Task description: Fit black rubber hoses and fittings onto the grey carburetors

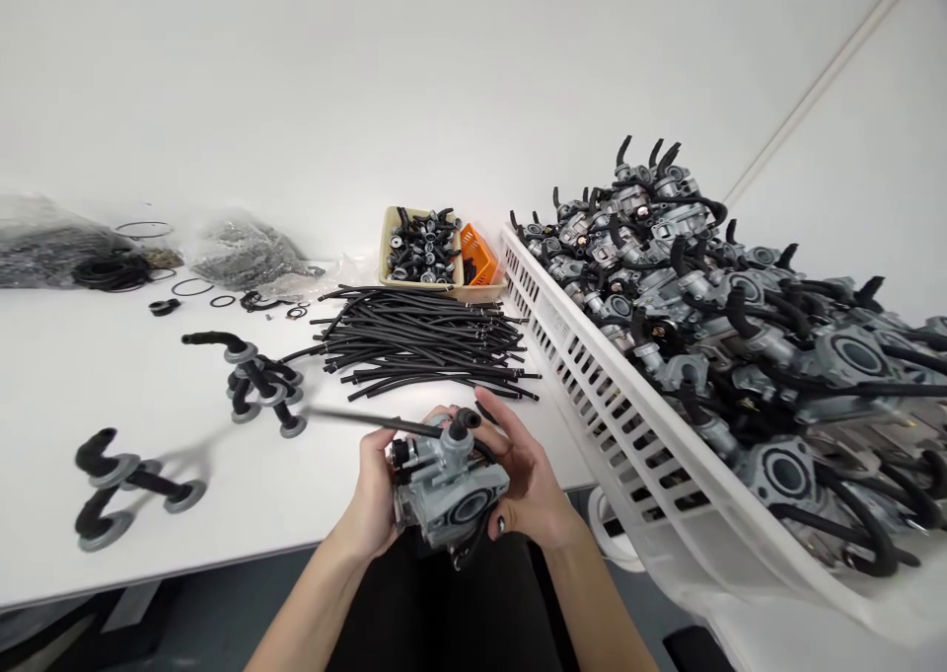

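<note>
Left hand (pixel 374 499) and right hand (pixel 534 485) grip a metal carburetor (pixel 435 489) near the table's front edge; black hoses (pixel 429 341) lie beyond.

A plain white wall (pixel 370 80) behind a white table (pixel 244 499) — grey floor (pixel 214 603) below.

Near, the carburetor (pixel 451 494) is between left hand (pixel 374 494) and right hand (pixel 531 480). Beyond it, hoses (pixel 429 341) lie on the table (pixel 252 514); behind those, a tub (pixel 384 250), with a basket (pixel 482 260) to its right. Elbows (pixel 270 391) stand left, bags (pixel 244 253) far left, a crate (pixel 740 534) of carburetors (pixel 836 361) right.
</note>
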The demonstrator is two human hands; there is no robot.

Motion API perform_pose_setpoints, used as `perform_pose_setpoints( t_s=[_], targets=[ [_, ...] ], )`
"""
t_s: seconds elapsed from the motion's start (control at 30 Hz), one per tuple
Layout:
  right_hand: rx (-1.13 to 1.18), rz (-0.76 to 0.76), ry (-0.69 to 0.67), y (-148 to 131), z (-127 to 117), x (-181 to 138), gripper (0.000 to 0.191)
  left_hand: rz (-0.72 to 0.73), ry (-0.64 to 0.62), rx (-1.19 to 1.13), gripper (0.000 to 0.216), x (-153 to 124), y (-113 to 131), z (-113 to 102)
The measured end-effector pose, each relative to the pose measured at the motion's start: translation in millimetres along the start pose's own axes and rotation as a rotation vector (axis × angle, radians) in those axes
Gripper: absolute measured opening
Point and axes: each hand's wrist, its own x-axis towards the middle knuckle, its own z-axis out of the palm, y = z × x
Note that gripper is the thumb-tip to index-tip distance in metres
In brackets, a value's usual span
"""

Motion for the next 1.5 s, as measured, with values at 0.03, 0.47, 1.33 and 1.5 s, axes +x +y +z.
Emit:
perform_pose_setpoints(
  t_s=[0.03, 0.47, 1.33, 1.5],
  targets=[
    [0.003, 0.000, -0.004, 0.2, -0.7, 1.0, 0.100, -0.016, -0.034, 0.006, 0.049, 0.6, 1.1, -0.5],
    [-0.097, 0.016, -0.020, 1.5, -10.2, 9.7, 0.094, 0.093, -0.138, 0.059, 0.044, 4.7, 2.0, -1.0],
    [-1.132, -0.353, 0.323, -9.2, 40.2, -27.2, 0.027, 0.621, -0.007, 0.334, 0.035, 13.7, -7.9, -0.8],
    [-1.006, -0.472, 0.339, 3.0, 36.7, -25.8, 0.028, 0.665, -0.026, 0.383, 0.037, 13.9, -9.4, -3.9]
  ],
)
